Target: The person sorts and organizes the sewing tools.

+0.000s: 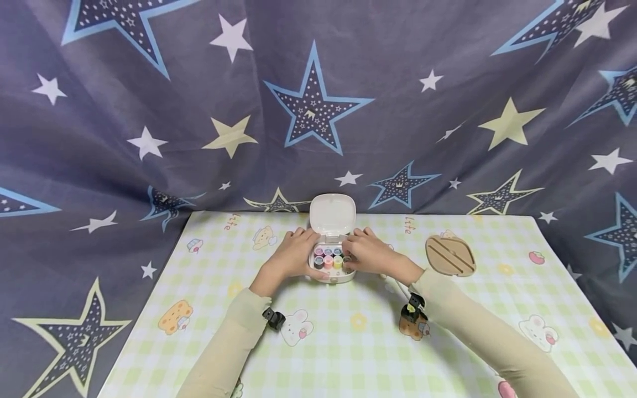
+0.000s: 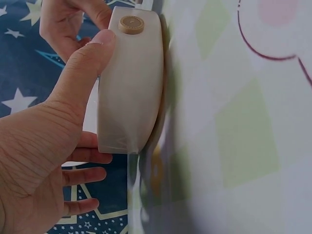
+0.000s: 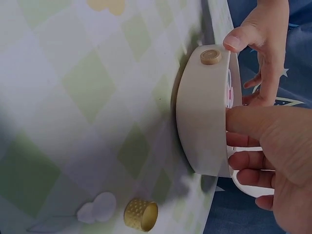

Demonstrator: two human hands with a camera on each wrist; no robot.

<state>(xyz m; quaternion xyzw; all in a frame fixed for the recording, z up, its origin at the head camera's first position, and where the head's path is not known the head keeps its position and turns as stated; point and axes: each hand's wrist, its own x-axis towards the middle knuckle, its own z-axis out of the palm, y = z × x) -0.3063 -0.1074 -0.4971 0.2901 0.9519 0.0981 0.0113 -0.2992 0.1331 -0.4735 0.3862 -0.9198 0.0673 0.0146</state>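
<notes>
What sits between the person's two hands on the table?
A small white sewing box with its lid up, holding coloured thread spools. The left hand holds one side, the right hand the other; the head view shows it best.

We see a dark blue-grey curtain printed with white, cream and blue-edged stars behind the table. The table has a cloth with pale green checks and cartoon animals. The light is soft and even.
</notes>
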